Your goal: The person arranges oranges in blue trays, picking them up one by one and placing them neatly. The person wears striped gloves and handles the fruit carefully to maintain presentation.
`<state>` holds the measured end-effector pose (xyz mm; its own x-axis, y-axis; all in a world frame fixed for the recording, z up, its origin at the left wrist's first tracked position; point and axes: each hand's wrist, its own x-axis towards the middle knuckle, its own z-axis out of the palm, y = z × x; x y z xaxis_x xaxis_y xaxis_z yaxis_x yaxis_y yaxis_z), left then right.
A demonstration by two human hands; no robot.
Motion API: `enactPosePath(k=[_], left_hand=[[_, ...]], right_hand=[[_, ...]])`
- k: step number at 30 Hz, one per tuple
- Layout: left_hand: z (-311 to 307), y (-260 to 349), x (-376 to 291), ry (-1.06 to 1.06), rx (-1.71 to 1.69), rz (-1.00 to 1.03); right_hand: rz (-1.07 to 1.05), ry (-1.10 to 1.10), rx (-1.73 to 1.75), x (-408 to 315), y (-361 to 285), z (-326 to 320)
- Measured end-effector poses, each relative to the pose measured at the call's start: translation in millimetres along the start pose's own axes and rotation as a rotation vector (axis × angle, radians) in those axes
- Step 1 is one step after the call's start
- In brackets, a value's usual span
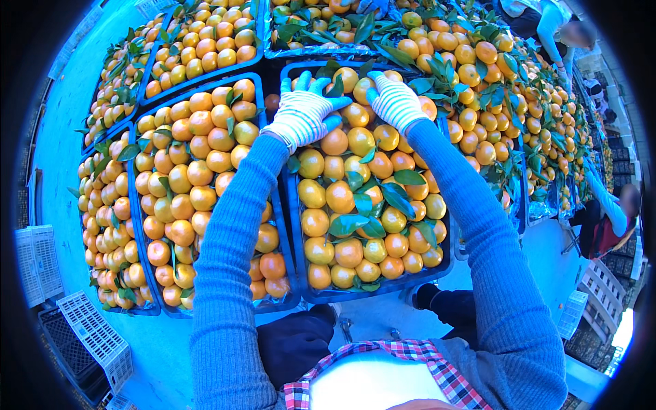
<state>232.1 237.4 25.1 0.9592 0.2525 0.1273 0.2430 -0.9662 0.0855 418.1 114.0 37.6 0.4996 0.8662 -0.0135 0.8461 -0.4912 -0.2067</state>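
Observation:
Before me is a dark plastic crate [376, 288] lined with clear film and filled with rows of orange mandarins [348, 252], some with green leaves [349, 225]. My left hand [303, 111], in a white-and-blue striped glove, lies palm down over fruit at the crate's far left, fingers spread. What is under its palm is hidden. My right hand [397, 102], gloved alike, reaches to the far side. Its fingertips are beside a yellowish mandarin [362, 90]; whether they grip it is unclear. A leaf [336, 87] stands up between the hands.
More filled crates stand close on the left [179, 174] and behind [205, 41]. A large heap of leafy mandarins [482, 92] spreads right. Two people [551, 31] [610, 220] are at the right. A white plastic basket [97, 333] sits on the floor at left.

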Motion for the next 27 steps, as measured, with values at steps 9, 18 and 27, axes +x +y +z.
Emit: enactPosePath(k=[9, 18, 27], left_hand=[[-1, 0, 1, -0.019, -0.039, -0.011], [2, -1, -2, 0.041, -0.045, 0.023], [4, 2, -3, 0.078, -0.044, 0.003]], right_hand=[[0.047, -0.040, 0.056, 9, -12, 5], [0.255, -0.046, 0.718, 27, 7, 3], [0.024, -0.051, 0.796, 29, 0, -7]])
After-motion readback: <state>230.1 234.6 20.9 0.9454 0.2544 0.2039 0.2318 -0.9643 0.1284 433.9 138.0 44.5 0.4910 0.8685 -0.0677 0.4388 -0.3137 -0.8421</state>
